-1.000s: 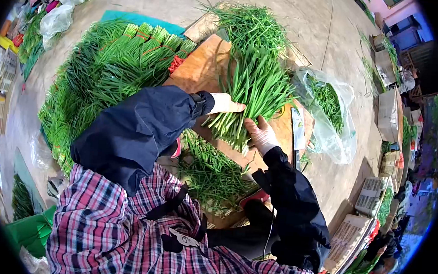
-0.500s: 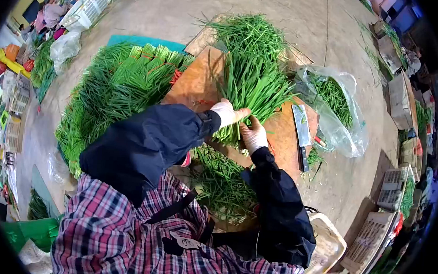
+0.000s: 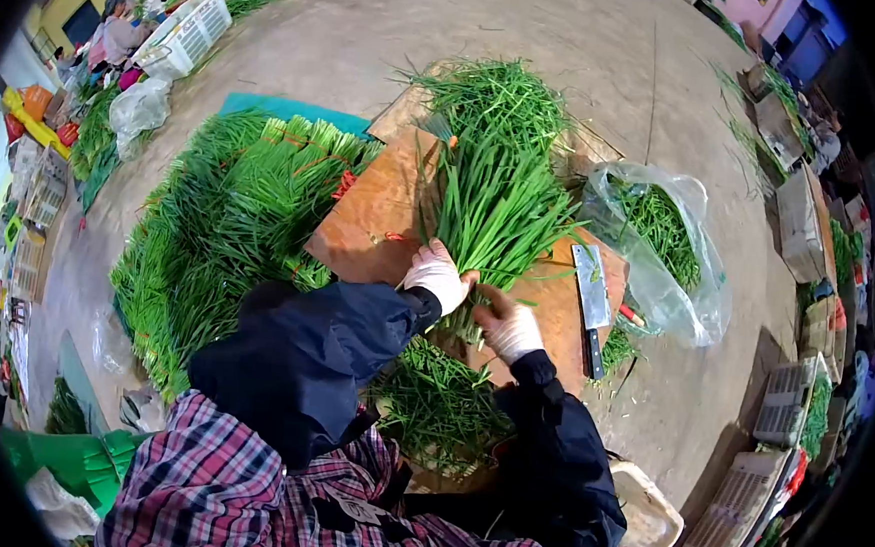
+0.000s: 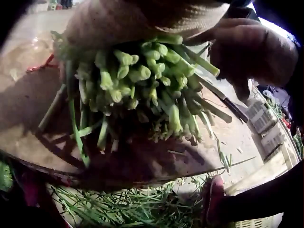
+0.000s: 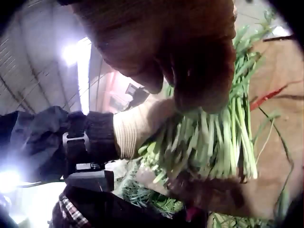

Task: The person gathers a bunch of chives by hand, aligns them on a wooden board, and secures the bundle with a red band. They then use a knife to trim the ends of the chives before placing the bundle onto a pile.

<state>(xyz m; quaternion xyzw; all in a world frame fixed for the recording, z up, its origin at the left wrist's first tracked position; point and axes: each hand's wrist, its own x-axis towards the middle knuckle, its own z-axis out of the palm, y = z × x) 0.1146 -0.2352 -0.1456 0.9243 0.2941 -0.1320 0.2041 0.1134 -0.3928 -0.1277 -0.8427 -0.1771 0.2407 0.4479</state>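
Greens (image 3: 490, 242) between both hands (image 3: 440, 277) (image 3: 507, 326), leaves (image 3: 498, 187) fanning beyond

"what's being held?"
"a bunch of green stalks (image 3: 501, 217), leaves fanning away from the person, above a brown board (image 3: 377, 205)."
"and the ends?"
"pale, uneven, facing the person; left hand (image 3: 439, 276) and right hand (image 3: 509, 325) grip nearby."

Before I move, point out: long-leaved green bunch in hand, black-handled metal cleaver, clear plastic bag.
Long-leaved green bunch (image 3: 498, 215): head view, on leaves.
Black-handled metal cleaver (image 3: 591, 287): head view, on blade.
Clear plastic bag (image 3: 693, 315): head view, on bare plastic.
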